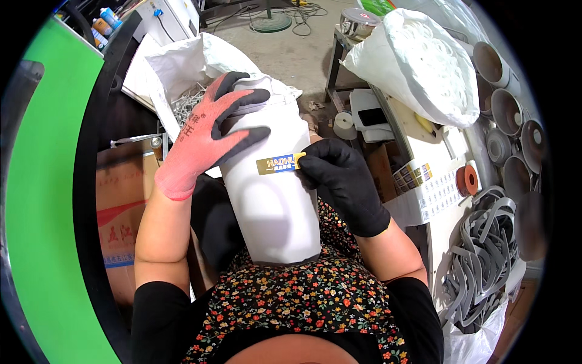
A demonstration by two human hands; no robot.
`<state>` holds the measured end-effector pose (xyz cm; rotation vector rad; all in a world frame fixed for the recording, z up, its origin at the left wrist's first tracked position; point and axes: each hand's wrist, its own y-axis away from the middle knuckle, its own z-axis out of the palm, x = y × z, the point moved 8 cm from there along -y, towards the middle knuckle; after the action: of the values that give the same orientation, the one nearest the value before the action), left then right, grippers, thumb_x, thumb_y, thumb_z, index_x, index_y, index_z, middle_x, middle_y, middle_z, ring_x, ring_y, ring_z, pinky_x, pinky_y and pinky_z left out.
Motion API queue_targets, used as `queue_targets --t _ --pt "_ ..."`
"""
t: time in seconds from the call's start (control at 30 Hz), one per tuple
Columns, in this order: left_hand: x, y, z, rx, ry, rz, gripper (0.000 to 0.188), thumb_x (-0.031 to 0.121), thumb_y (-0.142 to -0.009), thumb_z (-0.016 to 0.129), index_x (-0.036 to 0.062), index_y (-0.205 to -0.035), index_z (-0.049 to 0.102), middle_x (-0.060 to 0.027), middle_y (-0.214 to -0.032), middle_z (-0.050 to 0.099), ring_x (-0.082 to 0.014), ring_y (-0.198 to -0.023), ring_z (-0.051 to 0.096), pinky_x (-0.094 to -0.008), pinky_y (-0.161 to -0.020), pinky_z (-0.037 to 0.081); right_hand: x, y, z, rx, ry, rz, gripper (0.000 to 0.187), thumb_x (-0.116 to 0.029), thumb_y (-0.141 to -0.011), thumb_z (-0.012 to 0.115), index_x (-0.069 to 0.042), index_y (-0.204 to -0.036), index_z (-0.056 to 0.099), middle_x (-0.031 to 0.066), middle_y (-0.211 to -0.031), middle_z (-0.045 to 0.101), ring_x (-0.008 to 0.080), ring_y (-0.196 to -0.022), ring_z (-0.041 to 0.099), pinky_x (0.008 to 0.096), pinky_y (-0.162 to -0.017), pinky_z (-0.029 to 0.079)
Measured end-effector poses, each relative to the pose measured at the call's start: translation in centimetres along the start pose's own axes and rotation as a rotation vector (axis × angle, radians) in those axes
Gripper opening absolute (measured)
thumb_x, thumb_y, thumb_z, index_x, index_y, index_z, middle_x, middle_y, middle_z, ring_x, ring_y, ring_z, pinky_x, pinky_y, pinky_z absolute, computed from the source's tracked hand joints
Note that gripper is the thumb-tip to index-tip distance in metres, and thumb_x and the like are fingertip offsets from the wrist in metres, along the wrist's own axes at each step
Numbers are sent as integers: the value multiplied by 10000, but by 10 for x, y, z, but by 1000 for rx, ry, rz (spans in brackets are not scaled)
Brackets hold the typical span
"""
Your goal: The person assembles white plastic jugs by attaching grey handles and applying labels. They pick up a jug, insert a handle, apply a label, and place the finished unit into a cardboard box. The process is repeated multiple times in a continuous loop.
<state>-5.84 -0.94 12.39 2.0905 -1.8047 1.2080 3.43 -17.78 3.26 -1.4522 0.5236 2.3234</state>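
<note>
1 white tubular part lies slanted, 1 gold-and-blue label (small and rectangular) against its upward-facing side.

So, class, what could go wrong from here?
The label may crease or sit crooked, since the right hand pinches only its right end. The white cylinder could roll, its near end at the apron and the left hand spread on it. The label sheet overhangs the table, so it might get knocked.

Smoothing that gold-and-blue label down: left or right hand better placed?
Right, I'd say. The right hand already pinches the label at its right end. The left hand is spread over the white cylinder higher up, off the label.
</note>
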Motion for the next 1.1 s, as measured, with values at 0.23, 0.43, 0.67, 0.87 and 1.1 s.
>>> queue_targets --t 0.23,0.43,0.67,0.87,1.1 --pt "11 0 9 -153 -30 170 946 324 -509 850 138 -1362 486 -234 -1462 315 -417 -1349 332 -461 -1115 297 -5 1 -2 -2 150 -36 53 -44 -902 610 7 -903 594 58 -746 605 108 -645 549 238 -604 446" --pt "13 5 8 -137 -128 150 950 380 -519 842 148 -1368 484 -251 -1466 285 -438 -1333 338 -472 -1111 300 -5 3 -13 84 208 -84 130 -64 -883 630 14 -979 592 43 -773 598 91 -675 548 223 -614 444" --pt "25 1 6 -151 -51 137 947 398 -532 858 81 -1349 497 -198 -1505 258 -363 -1384 303 -454 -1122 282 -78 34 31 222 873 -923 568 -177 -765 753 2 -1250 517 216 -1170 554 362 -1118 520 446 -968 417" --pt "29 1 -5 -170 116 92 942 301 -535 854 116 -1377 474 -191 -1468 341 -331 -1364 347 -440 -1117 292 -25 -2 -12 212 784 -827 640 -301 -898 627 35 -1383 379 275 -1342 440 400 -1250 430 456 -1064 330" --pt "6 9 -82 552 640 83 388 238 -992 463 -54 -1244 501 -171 -1234 565 -236 -1090 557 -358 -975 447 -20 -6 -21 -22 526 -364 554 -285 -906 633 17 -1340 467 153 -1239 593 234 -1099 594 361 -927 475"
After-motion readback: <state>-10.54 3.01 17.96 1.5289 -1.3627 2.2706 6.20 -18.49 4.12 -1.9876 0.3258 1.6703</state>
